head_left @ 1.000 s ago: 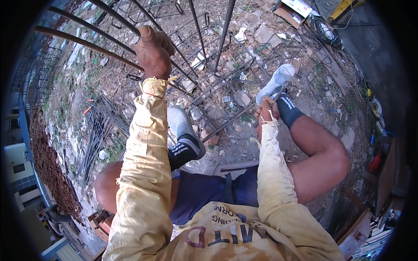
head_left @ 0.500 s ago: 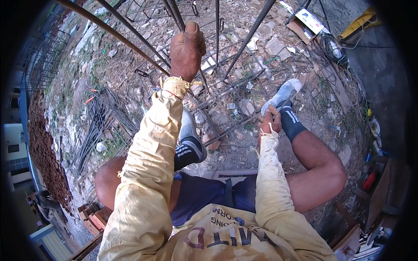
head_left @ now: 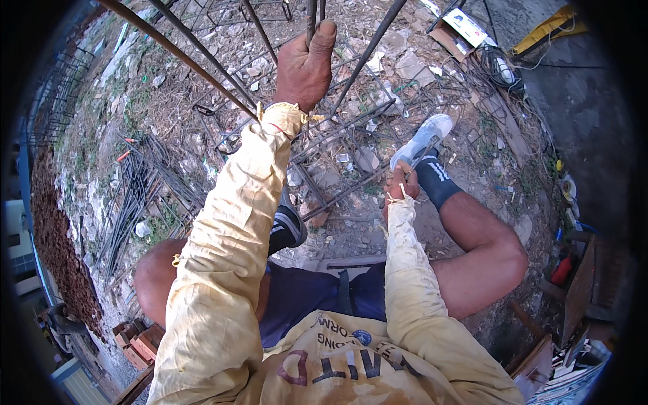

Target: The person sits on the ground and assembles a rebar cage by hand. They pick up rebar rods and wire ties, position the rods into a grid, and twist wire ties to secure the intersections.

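My left hand is raised at the top centre, its fingers wrapped round an upright steel bar. Other steel bars stand on both sides of it, fanning toward the upper edge. Lower and to the right, my right hand is closed, with a thin dark tool projecting from its fingers in front of my right shoe. The tool's kind is too small to make out. Beneath both hands lies a frame of tied steel bars.
A bundle of dark thin rods lies on rubble at the left, near several red bricks. An opened cardboard box and coiled cable sit at the upper right. Wooden boards stand at the right.
My left hand has shifted right along with the upright bar it grips. The ground and my right hand appear slightly further left as the view turns.
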`<action>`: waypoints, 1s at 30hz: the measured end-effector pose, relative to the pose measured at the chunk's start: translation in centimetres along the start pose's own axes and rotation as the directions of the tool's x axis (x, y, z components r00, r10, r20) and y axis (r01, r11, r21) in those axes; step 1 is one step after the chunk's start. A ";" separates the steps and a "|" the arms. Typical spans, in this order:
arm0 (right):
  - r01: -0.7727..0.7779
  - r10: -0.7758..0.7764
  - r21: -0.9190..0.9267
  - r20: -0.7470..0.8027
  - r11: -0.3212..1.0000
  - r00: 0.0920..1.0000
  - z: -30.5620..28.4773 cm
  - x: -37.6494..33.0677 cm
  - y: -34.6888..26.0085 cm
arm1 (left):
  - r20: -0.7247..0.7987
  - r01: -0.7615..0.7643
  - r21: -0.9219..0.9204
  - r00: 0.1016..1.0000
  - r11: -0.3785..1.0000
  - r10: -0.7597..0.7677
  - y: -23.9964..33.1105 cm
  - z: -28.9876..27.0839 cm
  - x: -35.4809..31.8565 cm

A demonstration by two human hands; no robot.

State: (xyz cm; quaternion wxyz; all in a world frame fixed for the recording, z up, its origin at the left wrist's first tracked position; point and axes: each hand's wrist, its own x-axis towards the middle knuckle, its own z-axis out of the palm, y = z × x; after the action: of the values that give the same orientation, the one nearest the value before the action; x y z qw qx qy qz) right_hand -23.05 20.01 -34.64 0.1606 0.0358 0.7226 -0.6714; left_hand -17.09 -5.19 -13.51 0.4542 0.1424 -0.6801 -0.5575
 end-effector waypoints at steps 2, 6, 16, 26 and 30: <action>-0.073 0.074 -0.035 0.040 0.997 0.996 -0.2 -0.4 -1.2 | -0.008 0.013 0.028 1.000 1.000 -0.013 0.1 -0.2 -0.1; 0.002 -0.002 0.036 0.007 0.999 1.000 0.2 -0.6 -1.6 | 0.026 0.039 0.031 0.999 0.999 -0.040 -0.2 -1.0 0.5; 0.029 -0.053 0.230 0.096 0.973 0.994 -0.7 -4.8 -9.7 | -0.117 0.065 -0.070 0.991 0.995 -0.073 -1.0 -4.4 1.9; 0.208 -0.279 0.391 0.131 0.896 0.951 1.5 -10.5 -14.3 | -0.027 0.095 0.279 0.995 0.955 -0.091 0.3 -4.2 1.0; 0.229 -0.297 0.400 0.118 0.887 0.948 1.3 -11.2 -14.6 | -0.033 0.090 0.345 0.996 0.934 -0.083 0.7 -4.7 0.5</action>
State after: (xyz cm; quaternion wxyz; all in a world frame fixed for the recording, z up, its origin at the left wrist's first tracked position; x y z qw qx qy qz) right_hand -16.15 19.20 -17.58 0.1209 -0.0915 0.5592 -0.8151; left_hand -13.50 -8.27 -12.82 0.4033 0.2547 -0.7564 -0.4476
